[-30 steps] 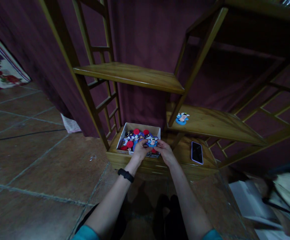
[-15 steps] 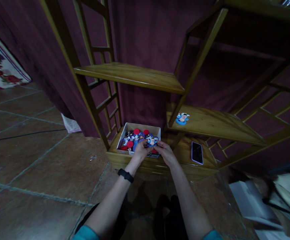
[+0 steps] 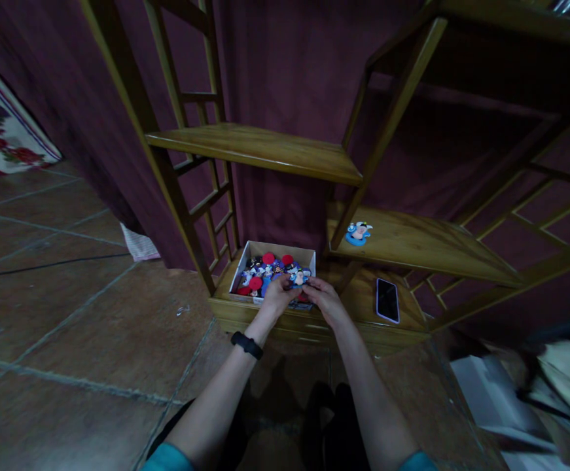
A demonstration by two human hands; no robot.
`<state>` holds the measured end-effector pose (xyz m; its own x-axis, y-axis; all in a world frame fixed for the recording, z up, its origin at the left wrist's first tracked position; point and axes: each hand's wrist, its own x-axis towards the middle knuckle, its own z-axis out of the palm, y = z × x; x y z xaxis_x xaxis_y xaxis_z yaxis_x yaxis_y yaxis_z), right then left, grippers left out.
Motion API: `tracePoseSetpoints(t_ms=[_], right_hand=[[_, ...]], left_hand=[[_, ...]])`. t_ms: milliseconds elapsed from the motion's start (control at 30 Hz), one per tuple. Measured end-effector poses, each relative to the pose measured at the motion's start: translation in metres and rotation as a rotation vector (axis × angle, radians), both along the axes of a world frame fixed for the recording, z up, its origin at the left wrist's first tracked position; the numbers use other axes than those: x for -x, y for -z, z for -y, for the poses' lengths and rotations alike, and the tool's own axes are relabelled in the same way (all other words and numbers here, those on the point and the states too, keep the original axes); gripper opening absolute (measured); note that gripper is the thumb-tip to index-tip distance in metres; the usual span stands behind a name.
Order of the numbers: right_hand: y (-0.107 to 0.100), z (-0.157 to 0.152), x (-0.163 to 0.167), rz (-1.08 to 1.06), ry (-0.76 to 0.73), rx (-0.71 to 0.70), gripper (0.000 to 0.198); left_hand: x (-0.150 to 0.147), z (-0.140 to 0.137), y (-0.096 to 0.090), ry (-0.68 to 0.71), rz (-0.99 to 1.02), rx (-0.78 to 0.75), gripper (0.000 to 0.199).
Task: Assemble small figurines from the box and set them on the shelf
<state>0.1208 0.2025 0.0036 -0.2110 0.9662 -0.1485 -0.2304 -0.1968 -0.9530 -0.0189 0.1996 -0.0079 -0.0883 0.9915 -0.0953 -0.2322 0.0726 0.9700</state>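
Between my two hands, over the right part of a cardboard box, is a small blue and white figurine [image 3: 299,278]. My left hand [image 3: 278,297] grips it from the left, its fingers closed at the figurine's edge. From the other side my right hand [image 3: 322,297] pinches it with thumb and fingers. The open box [image 3: 236,278] holds several small figurines with red, blue and dark parts, and some red round pieces [image 3: 256,282]. A similar blue and white figurine [image 3: 358,233] stands on the shelf to the right.
The box rests on the low wooden base of a shelf unit [image 3: 265,150] with slanted posts. A phone [image 3: 387,301] lies on the base to the right. Purple curtain [image 3: 285,72] hangs behind. White boxes [image 3: 498,392] sit on the floor at right, and a cable [image 3: 49,265] crosses it at left.
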Motion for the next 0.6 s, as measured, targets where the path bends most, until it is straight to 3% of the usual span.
tracePoseSetpoints(t_ms=[333,600], right_hand=[[0.0015,0.0002,-0.0001,0.039,0.015,-0.024,0.042],[0.0067,-0.0021,0.0001,0.065,0.056,-0.024,0.043]], left_hand=[[-0.0003,0.0013,-0.0004,0.012,0.008,-0.010,0.041],[-0.0021,0.0074,-0.0079,-0.062,-0.088,-0.044,0.055]])
